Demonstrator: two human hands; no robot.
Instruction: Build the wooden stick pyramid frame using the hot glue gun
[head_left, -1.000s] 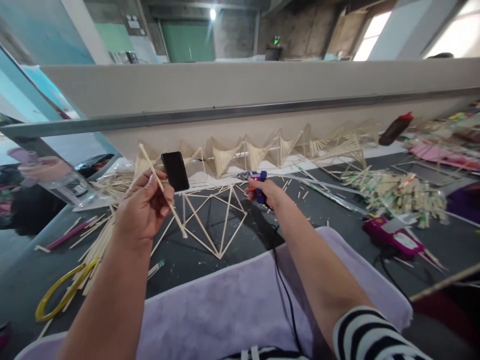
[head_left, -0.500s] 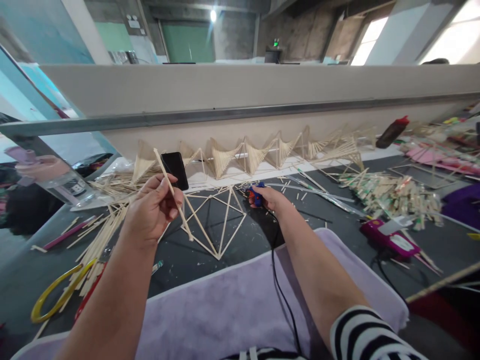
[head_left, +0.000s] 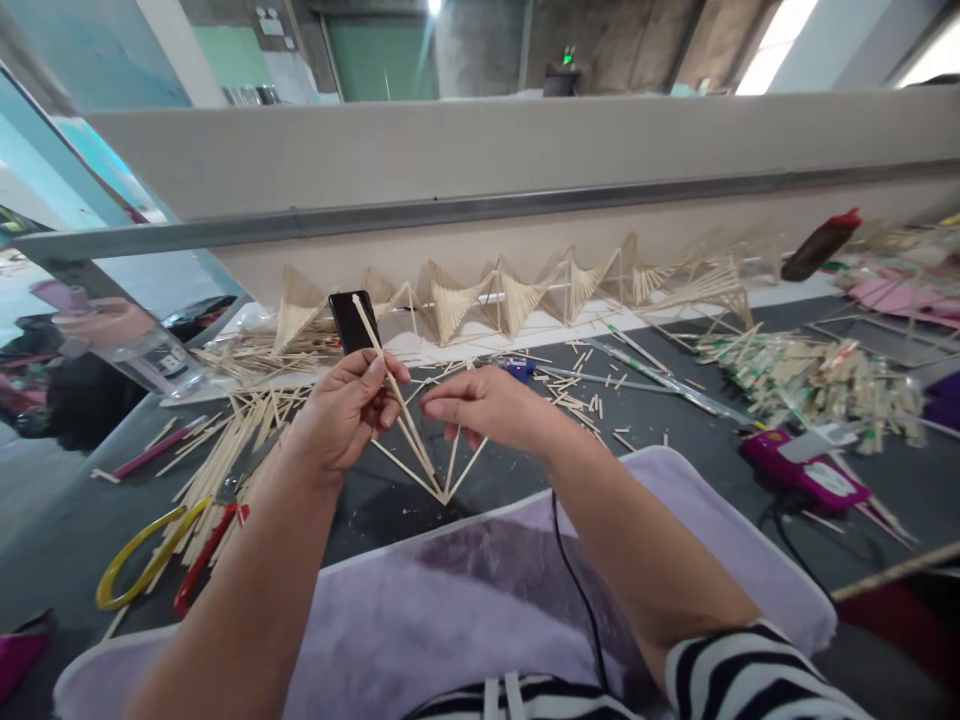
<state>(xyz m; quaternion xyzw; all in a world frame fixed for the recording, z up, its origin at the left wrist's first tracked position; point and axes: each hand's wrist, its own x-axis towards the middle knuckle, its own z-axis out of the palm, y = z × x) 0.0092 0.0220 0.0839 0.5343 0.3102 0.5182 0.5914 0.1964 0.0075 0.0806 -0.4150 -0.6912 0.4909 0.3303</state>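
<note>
A thin wooden stick is pinched between the thumb and fingers of my left hand, slanting down toward the near corner of a stick frame. The flat frame, made of glued wooden sticks in triangles, lies on the dark table, partly hidden by both hands. My right hand hovers over the frame's right side, its fingers loosely curled with a small gap at the thumb and nothing visible in them. Just behind it rests a blue glue gun, its cord running toward me.
Twisted stick models line the back wall. A black phone, loose sticks, yellow-and-red scissors and a water bottle occupy the left. Rightward are a stick heap and a magenta device. A lilac towel covers the front edge.
My right hand has let go of the glue gun and moved left toward the stick. My left hand has moved right, bringing its stick over the frame. The view has shifted slightly.
</note>
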